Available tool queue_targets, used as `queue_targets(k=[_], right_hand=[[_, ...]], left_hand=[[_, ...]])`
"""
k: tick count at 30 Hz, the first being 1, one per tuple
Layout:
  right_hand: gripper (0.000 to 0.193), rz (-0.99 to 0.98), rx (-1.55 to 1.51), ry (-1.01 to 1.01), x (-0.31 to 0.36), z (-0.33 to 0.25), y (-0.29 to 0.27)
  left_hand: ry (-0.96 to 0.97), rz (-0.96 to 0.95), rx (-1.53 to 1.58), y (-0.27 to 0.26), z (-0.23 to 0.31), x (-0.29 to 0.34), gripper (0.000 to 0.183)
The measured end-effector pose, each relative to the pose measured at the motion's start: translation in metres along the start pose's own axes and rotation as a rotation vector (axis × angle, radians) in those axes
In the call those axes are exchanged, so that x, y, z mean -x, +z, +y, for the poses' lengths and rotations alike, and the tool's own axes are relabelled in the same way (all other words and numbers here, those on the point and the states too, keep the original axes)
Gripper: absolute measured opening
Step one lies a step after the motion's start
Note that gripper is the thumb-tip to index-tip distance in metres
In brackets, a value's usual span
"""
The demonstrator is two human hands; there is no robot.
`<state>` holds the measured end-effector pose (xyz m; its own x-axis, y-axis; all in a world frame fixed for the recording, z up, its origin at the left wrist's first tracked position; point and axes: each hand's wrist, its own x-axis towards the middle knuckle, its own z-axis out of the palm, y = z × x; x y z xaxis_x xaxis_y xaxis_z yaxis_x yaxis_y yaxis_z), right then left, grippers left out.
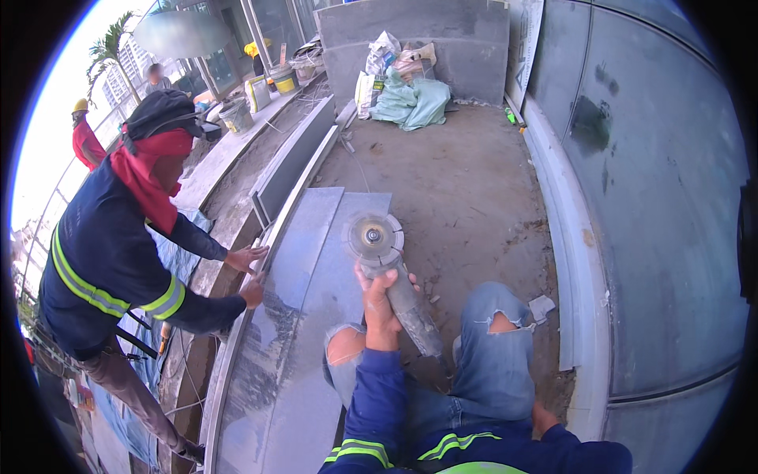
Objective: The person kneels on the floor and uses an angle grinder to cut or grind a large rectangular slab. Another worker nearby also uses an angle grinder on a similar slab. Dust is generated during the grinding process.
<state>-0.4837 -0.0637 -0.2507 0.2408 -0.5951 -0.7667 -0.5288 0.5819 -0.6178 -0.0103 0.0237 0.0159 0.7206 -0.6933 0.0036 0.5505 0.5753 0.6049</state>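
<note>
My left hand (380,304) grips an angle grinder (411,310) by its grey, dusty body, below the head. Its round cutting disc (373,235) faces up, over the grey slabs (320,257) laid along my left side. Of my right hand (544,418) only a small part shows, low beside my right leg; its fingers are hidden. At the left a co-worker in a dark blue jacket with reflective bands (95,245) bends over, both hands on the long pale edge strip (259,272) bordering the slabs.
Bare, dirty ground (466,189) stretches ahead of my knees. Sacks and a green sheet (410,103) lie against a grey panel (474,47) at the far end. A grey wall (671,237) runs along the right. Buckets (283,77) stand far left, near other people.
</note>
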Motion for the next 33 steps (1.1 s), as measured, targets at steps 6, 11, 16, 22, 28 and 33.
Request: queue_targets(k=[6, 11, 16, 22, 28, 33], right_hand=[[0.054, -0.088, 0.239, 0.104, -0.003, 0.035, -0.019], [0.051, 0.313, 0.323, -0.472, -0.008, -0.157, -0.021], [0.07, 0.004, 0.155, -1.052, 0.072, -0.38, 0.076], [0.108, -0.359, 0.186, -0.641, 0.126, -0.464, 0.176], [0.081, -0.496, -0.035, -0.256, 0.101, -0.484, 0.161], [0.074, -0.412, -0.116, -0.208, 0.092, -0.47, 0.178]], left_hand=[[-0.015, 0.009, 0.051, 0.002, 0.004, -0.009, 0.086], [-0.008, 0.074, -0.136, 0.005, -0.004, -0.005, 0.091], [0.024, 0.049, -0.37, 0.022, -0.033, -0.004, 0.096], [0.15, 0.017, -0.788, 0.037, -0.061, -0.003, 0.088], [0.277, -0.007, -1.012, 0.036, -0.057, 0.007, 0.086], [0.327, 0.015, -1.124, 0.033, -0.066, 0.027, 0.084]])
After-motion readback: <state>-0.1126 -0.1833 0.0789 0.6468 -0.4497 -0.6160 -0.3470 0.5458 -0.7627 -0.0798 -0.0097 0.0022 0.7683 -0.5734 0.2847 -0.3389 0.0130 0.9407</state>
